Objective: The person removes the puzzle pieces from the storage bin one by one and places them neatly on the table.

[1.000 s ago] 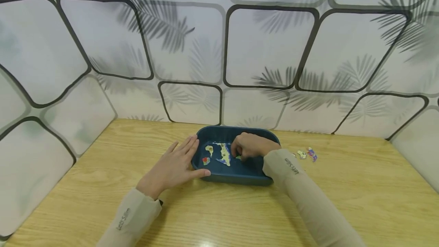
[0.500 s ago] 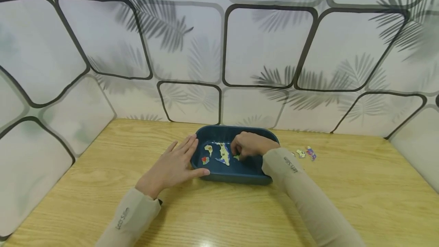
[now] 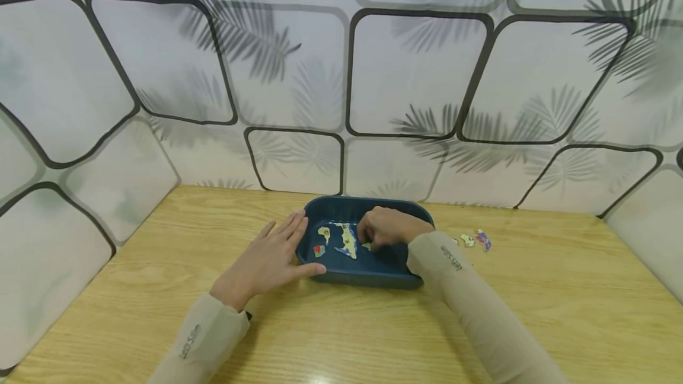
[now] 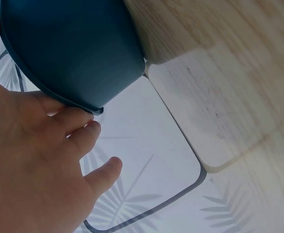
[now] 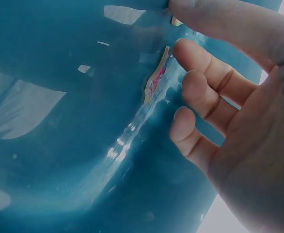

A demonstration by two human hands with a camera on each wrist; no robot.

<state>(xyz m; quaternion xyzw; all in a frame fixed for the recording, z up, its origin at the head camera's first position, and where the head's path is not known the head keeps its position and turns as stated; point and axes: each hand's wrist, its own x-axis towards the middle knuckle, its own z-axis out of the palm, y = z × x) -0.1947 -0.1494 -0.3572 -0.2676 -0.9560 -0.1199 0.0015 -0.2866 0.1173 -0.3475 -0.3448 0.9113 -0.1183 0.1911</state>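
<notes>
1. Bracing, or so it looks to me, the left hand [image 3: 264, 262] lies with its fingers outstretched against the left end of the blue tray [image 3: 368, 280], thumb on the near rim; it grasps nothing, and that light contact probably serves to stop the tray from sliding about on the wooden bench [image 3: 341, 342]
2. Down inside the tray, coming in over its right side, the right hand [image 3: 392, 225] has its fingers bent close over a small greenish cutout [image 3: 367, 246]; I cannot tell whether it pinches that piece or only presses on it, since the knuckles hide the fingertips from me
3. Left of those fingers, on the tray floor, lies a large pale-yellow cutout with blue edging [image 3: 348, 242], and nearer the left end a small yellowish cutout [image 3: 324, 232] and a red-and-green cutout [image 3: 319, 250]; the gaps between them perhaps leave room for fingers
4. Out on the bench, right of the tray, a pale cutout [image 3: 468, 240] and a blue-and-red cutout [image 3: 483, 239] sit side by side, likely there because the right arm reaches them easily
5. Beyond stands a leaf-printed wall [image 3: 416, 76]; the tray has its long side toward the person, which seems to suit a hand at either end
</notes>
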